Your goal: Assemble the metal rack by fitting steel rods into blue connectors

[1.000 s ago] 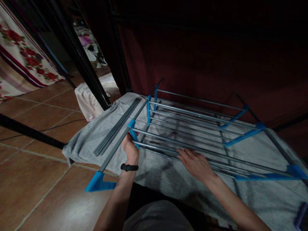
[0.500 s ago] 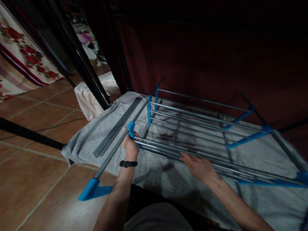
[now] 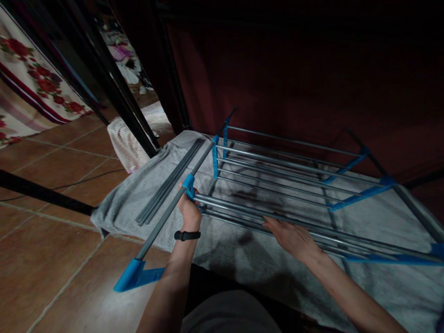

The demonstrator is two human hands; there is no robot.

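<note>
A partly assembled rack of grey metal tubes (image 3: 277, 160) with blue plastic brackets lies on a grey blanket. My left hand (image 3: 190, 210), wearing a black wristband, is closed around a blue plastic bracket (image 3: 188, 185) on the rack's left side pole (image 3: 164, 217). My right hand (image 3: 293, 238) rests over the near metal tubes (image 3: 239, 212), its fingers curled behind them and partly hidden. At the pole's lower end, another blue bracket (image 3: 130, 276) juts out over the tiled floor. Several loose grey tubes (image 3: 169, 185) lie side by side left of the rack.
The grey blanket (image 3: 121, 199) covers a low surface beside a dark red curtain (image 3: 277, 78). Dark metal posts (image 3: 45, 192) stand at the left, with a striped cloth (image 3: 126, 143) behind. Brown floor tiles (image 3: 65, 263) and a flowered curtain (image 3: 41, 78) are farther left.
My right hand and the near tubes have shifted slightly to the right. My left hand keeps its hold on the bracket and has barely moved.
</note>
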